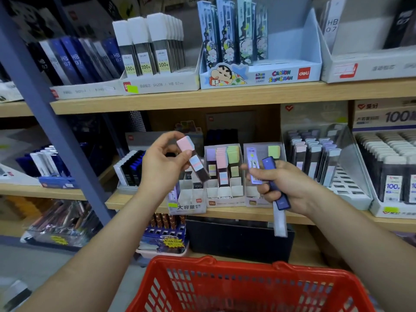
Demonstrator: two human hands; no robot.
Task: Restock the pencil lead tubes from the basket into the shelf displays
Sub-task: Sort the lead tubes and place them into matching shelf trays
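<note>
My left hand pinches a pink-capped lead tube, tilted, in front of the middle shelf. My right hand grips two or three lead tubes: a dark blue tube and a pale lilac one. Both hands hover before the small display boxes that hold pastel-capped tubes. The red basket sits low in front of me; its contents are not visible.
The upper shelf carries white-capped 100-count tubes, a cartoon display box and dark HB tubes. A clear stepped display and a 100-count box stand right. A blue upright post crosses the left side.
</note>
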